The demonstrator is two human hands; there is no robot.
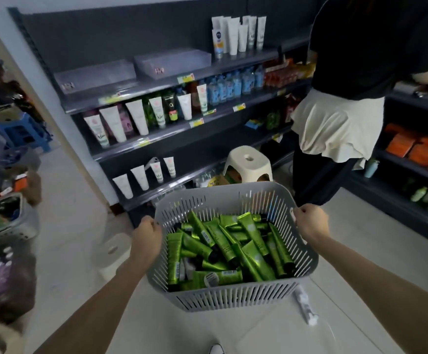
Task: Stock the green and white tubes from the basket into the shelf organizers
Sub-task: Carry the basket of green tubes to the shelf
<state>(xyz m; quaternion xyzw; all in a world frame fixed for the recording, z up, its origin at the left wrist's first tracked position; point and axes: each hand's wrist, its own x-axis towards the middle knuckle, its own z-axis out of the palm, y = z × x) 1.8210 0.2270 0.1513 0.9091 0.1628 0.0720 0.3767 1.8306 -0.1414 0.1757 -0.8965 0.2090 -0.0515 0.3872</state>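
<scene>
- We're in a shop, a small retail aisle, with dark metal shelving in tiers along the wall.
- Price labels are clipped along the shelf edges.
- Goods stand faced in rows: white tubes, blue bottles, and orange packs on the right-hand unit.
- Clear organizers sit on the top shelf.
- A grey basket is heaped with identical green tubes.
- Another person stands at the shelves.

The slotted basket at lower centre looks like matt grey plastic. The green tubes inside have a glossy, metallic sheen. Clear plastic organizers at upper centre sit on dark, matt shelves. The floor tiles look smooth, faintly glossy.
</scene>
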